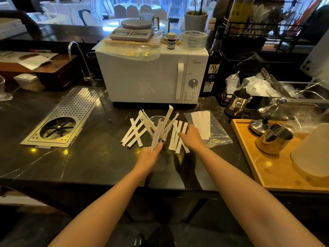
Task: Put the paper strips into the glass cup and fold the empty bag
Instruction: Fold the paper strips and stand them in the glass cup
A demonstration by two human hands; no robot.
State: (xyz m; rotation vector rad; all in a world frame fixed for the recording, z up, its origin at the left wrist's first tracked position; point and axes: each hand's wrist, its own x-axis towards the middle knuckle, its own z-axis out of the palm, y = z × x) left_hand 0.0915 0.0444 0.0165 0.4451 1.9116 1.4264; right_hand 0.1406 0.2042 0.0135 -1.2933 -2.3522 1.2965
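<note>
DESK: What am I looking at, centre frame?

OPERATOR: On a dark counter point(89, 161) in front of a white microwave point(142, 75), my left hand point(148, 155) has its fingers clamped on the lower end of a bundle of paper strips point(161, 130), whose tops fan up and away over the glass cup point(156, 122). The cup is clear and mostly hidden behind the paper; I cannot tell whether the strips' far ends sit inside it.

DESK: And the right?

OPERATOR: My right hand point(191, 135) lies palm down, fingers loosely together, on a loose cluster of strips point(178, 138) just right of the cup. Whether it has pinched any, I cannot tell. Another cluster point(134, 131) lies left of the cup.

DESK: The bag?

OPERATOR: The bag point(211, 131) lies flat, right of centre, some strips point(201, 124) inside it.

DESK: How will they handle?

OPERATOR: I judge the strips very light, thin and springy, apt to splay or slide on the polished stone. Best gathered near one end and squared. The bag looks like slick, limp film; the glass is fragile and could tip.

DESK: Arm pose?

OPERATOR: Both forearms reach forward from the lower frame, converging at centre.
</note>
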